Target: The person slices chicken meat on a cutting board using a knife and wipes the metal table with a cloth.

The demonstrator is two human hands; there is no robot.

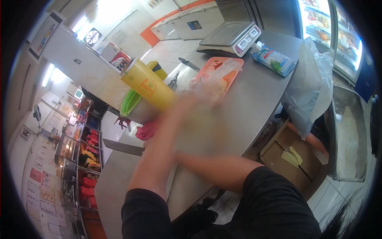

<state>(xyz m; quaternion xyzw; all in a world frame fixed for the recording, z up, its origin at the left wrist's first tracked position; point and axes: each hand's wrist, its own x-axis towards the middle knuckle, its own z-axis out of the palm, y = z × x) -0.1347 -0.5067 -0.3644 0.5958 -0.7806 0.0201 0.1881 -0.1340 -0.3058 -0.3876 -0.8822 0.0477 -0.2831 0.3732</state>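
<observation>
My left hand (pixel 193 98) reaches over the steel table, smeared by motion. It is beside clear plastic (pixel 217 79) that lies partly over an orange tray (pixel 235 63) with pale food on it. My right forearm crosses toward the left one, and my right hand (pixel 184 156) is blurred and partly hidden near the left forearm. Between the arms is a pale yellowish, see-through blur (pixel 203 129), which I cannot make out. A yellow cylindrical container (pixel 149 85) stands left of my left hand. Near my left forearm are a pink cloth (pixel 146 130) and a broad knife blade (pixel 123 147).
A weighing scale (pixel 229 34) and a blue-white pouch (pixel 274 59) are at the table's far end. Scissors (pixel 174 81) and a green basket (pixel 130 103) lie left. A plastic bag (pixel 306 87) hangs off the right edge, above a cardboard box (pixel 292 159).
</observation>
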